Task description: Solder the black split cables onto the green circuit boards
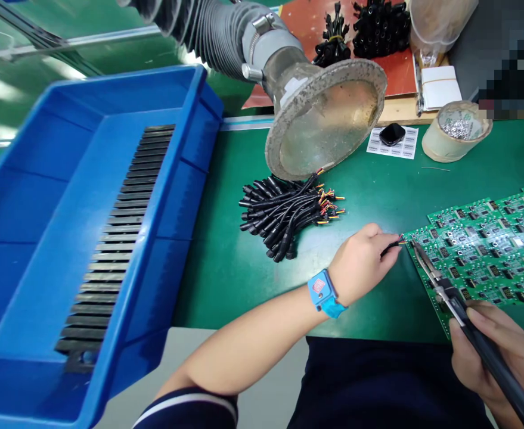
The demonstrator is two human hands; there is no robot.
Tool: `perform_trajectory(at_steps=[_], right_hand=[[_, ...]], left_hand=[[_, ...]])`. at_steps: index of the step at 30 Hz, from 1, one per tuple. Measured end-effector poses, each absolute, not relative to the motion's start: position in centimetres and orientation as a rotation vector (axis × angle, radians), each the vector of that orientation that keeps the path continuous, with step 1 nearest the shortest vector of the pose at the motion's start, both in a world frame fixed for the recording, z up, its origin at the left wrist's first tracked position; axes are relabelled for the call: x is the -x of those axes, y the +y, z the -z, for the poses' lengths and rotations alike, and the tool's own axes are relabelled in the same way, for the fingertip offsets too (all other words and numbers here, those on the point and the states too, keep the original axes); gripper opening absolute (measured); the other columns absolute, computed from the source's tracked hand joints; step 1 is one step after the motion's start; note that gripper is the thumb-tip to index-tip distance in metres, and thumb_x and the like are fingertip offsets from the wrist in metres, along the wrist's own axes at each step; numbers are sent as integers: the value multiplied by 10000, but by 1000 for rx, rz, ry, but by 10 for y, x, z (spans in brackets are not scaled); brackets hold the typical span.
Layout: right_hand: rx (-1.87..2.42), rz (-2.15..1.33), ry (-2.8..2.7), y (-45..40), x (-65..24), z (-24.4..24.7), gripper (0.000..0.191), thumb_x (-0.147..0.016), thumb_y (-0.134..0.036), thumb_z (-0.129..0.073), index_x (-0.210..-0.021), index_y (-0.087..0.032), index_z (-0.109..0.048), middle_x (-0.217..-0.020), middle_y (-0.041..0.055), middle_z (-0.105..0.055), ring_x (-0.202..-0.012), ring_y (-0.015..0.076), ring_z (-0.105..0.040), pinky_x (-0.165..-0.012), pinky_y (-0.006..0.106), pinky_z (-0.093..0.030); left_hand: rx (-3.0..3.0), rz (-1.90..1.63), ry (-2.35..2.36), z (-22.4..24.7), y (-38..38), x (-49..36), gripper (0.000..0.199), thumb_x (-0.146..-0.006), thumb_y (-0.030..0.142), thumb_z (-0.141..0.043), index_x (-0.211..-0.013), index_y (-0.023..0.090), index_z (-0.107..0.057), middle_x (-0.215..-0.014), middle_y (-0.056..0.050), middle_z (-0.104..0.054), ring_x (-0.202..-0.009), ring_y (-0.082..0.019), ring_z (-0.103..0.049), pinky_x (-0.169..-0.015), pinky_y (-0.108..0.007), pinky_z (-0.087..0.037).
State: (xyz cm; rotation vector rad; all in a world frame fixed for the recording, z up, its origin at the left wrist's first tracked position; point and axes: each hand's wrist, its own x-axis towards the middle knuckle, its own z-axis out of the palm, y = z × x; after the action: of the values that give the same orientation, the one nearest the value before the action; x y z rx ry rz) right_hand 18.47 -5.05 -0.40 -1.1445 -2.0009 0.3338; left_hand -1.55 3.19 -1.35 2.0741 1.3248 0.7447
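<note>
My left hand (365,261), with a blue strap (323,292) on its wrist, pinches a short black cable (392,245). The cable's thin coloured wires touch the left edge of the green circuit boards (480,244). In my right hand (496,351) is a soldering iron (461,310), its tip at the board's left edge, close beside those wires. A pile of black cables (284,211) with bare coloured wire ends lies on the green table (244,292), left of my left hand.
A blue bin (154,280) holding a dark slotted strip stands at the left. The fume hose's round hood (326,122) hangs above the cable pile. Behind the boards are a tape roll (456,131) and a label sheet (405,146). Cable bundles (380,30) lie farther back.
</note>
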Motion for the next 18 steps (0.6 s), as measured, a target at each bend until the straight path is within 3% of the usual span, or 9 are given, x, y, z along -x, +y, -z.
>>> perform_trajectory(at_steps=[13,18], right_hand=[[1242,-296,-2086,-43,-173,3,82,-805,-105,-550,-758,-153,-502,-633,10,-520,-554,112,-504,-473,234,-419],[1232,-283,-2080,-43,-173,3,51,-803,-115,-561,-799,-135,-514,-637,14,-527,-553,110,-504,-480,230,-431]], left_hand=[[-2116,-717,1327,10,31,15,217,-850,220,-536,-1023,144,-645,-771,-43,-584,-700,-131,-582,-640,-261,-512],[-2157,-617,1367,8,31,15,248,-876,259,-496,-1056,159,-634,-753,-39,-564,-692,-137,-582,-632,-267,-510]])
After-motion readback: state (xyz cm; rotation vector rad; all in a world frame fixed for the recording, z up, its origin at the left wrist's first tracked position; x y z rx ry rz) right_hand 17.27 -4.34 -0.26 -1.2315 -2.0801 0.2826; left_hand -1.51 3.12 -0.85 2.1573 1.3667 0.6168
